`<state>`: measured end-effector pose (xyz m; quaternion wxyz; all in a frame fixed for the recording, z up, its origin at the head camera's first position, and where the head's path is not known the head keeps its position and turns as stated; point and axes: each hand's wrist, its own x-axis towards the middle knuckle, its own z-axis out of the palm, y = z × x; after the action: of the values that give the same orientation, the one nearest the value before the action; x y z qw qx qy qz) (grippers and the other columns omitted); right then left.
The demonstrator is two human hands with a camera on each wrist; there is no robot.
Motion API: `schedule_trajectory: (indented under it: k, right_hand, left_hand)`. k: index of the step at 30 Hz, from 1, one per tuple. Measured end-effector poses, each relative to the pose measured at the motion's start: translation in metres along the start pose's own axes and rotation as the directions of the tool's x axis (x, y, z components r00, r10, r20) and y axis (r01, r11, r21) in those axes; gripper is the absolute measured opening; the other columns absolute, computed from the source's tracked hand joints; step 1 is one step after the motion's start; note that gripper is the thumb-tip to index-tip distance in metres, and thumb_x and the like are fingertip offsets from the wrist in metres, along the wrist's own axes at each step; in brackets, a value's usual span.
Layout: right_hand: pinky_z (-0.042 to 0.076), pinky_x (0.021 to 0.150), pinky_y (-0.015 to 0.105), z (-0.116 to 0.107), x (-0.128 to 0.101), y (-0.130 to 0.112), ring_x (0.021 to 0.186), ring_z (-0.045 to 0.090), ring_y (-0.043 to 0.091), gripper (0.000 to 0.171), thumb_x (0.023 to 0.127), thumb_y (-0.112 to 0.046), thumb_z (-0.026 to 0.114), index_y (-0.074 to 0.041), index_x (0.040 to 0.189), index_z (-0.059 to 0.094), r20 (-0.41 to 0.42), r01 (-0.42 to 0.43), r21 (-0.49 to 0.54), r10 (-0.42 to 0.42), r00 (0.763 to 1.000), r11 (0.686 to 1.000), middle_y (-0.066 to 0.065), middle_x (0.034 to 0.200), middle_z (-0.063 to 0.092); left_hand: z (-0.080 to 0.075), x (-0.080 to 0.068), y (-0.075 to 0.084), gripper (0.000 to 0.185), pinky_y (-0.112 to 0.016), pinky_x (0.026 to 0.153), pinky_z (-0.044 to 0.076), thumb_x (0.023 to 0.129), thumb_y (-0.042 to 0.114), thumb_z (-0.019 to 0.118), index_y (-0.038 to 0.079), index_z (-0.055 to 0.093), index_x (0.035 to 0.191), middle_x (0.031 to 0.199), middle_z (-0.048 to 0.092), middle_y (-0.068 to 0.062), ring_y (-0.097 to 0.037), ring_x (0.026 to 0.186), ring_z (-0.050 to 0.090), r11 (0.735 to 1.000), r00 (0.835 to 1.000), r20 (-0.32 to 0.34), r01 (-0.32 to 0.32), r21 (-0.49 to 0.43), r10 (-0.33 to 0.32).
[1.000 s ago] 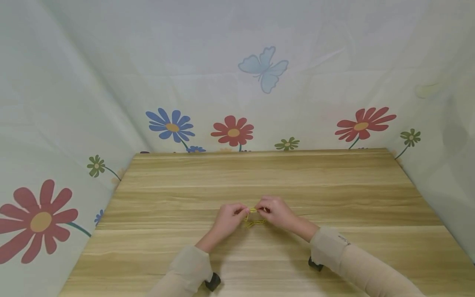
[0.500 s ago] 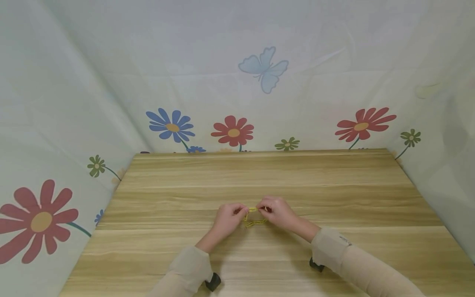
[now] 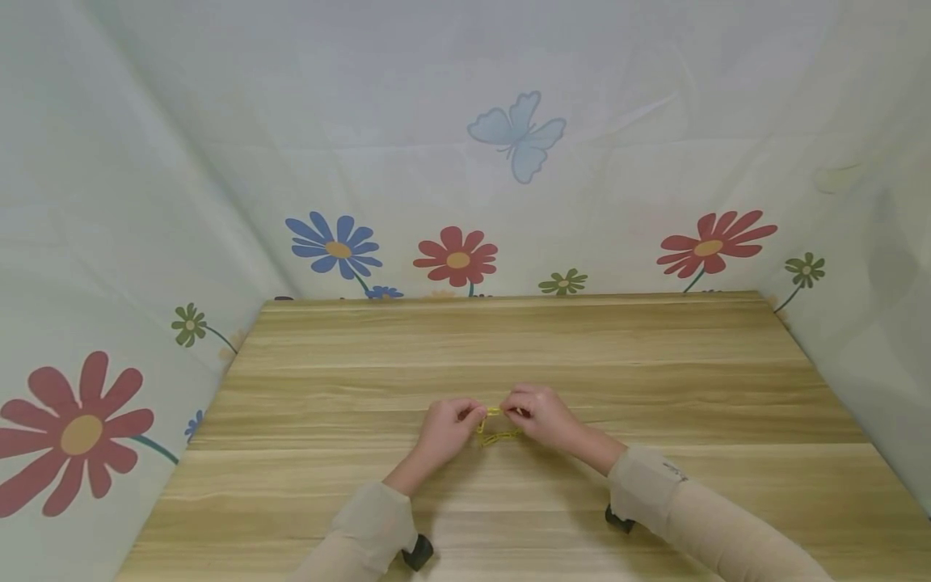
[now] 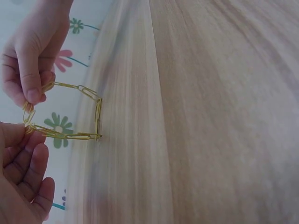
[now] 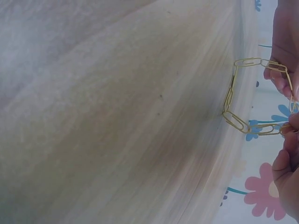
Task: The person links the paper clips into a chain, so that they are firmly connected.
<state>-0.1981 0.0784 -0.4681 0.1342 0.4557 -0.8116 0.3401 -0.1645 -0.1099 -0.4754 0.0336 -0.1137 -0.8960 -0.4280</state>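
My left hand and right hand each pinch an end of the yellow paper-clip chain. Its loop (sagging between them) touches the wooden table.

A pale wooden surface with long streaks of lighter and darker grain ran left to right and filled the lower half of the head view. A white cloth backdrop closed it in on the far side and on both flanks, creased in soft folds. Printed on the far wall were a light blue butterfly, a blue flower, a red flower, a small green flower and a larger red flower to the right. A big red flower showed on the near left wall. The light was even and soft.
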Motion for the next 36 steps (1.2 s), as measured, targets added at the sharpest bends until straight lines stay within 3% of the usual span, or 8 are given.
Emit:
schedule_trajectory:
  k: [11,25,36]
  right_hand:
    - [0.044,0.057,0.013,0.0006,0.0024,-0.0039,0.064,0.056,0.009,0.005,0.075,0.000,0.065,-0.003,0.078,0.067,0.003,0.038,-0.030,-0.038,0.999,0.999,0.003,0.074,0.062]
    - [0.042,0.055,0.012,0.0032,0.0025,-0.0011,0.060,0.053,0.006,0.009,0.069,0.002,0.069,-0.005,0.074,0.067,-0.003,0.175,-0.145,-0.177,0.984,0.974,0.000,0.069,0.060]
    - [0.042,0.055,0.010,-0.0026,0.0033,-0.0046,0.059,0.052,0.005,0.008,0.071,0.001,0.069,-0.005,0.075,0.067,0.036,0.177,-0.158,-0.174,0.984,0.972,0.000,0.070,0.060]
  left_hand:
    - [0.0000,-0.0004,0.0019,0.017,-0.016,0.047,0.036,0.085,0.017,0.057,0.006,0.065,0.076,0.064,0.060,0.000,-0.003,0.051,0.041,1.000,1.000,0.016,-0.007,-0.006,0.007]
    - [0.0009,0.0006,0.0006,0.017,-0.017,0.048,0.035,0.085,0.019,0.057,0.008,0.066,0.076,0.062,0.056,0.002,-0.004,0.052,0.039,0.999,0.998,0.049,0.047,-0.020,-0.046]
    - [0.0024,0.0006,0.0010,0.020,-0.017,0.048,0.034,0.085,0.020,0.058,0.010,0.062,0.068,0.058,0.051,0.004,-0.003,0.051,0.038,0.999,0.998,0.057,0.043,-0.029,-0.041]
